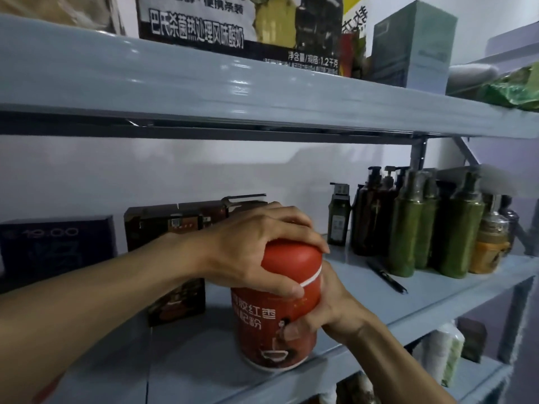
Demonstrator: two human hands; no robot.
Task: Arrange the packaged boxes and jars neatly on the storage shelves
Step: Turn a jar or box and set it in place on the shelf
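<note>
Head view: left hand (262, 246) clamped over the domed red lid (291, 263) of the red jar (268, 325), fingers curled down the far side, thumb pressed along the near rim. Right hand (329, 304) wraps the jar body from the right, fingertips showing on the printed label. Both hands grasp the jar; neither is slack.

Jar stands on the middle shelf (204, 360), close to its front edge, base on the blue-grey board. Whether the base sits fully flat cannot be told.

Just behind the jar on the left: a dark brown box (175, 301), then a row of brown cartons (175, 223) and a dark blue box (55, 243) against the white wall. To the right, well apart from the jar: a black pen (386, 277) lying on the board, two green bottles (408, 228), dark pump bottles (369, 214) and an amber bottle (490, 243).

Upper shelf (204, 88) carries a printed carton (239, 24), a teal box (414, 45) and a green bag (513, 88).

Left forearm enters from the lower left, wrist bent down over the lid. Right forearm rises from the lower right, wrist level with the jar's middle.
</note>
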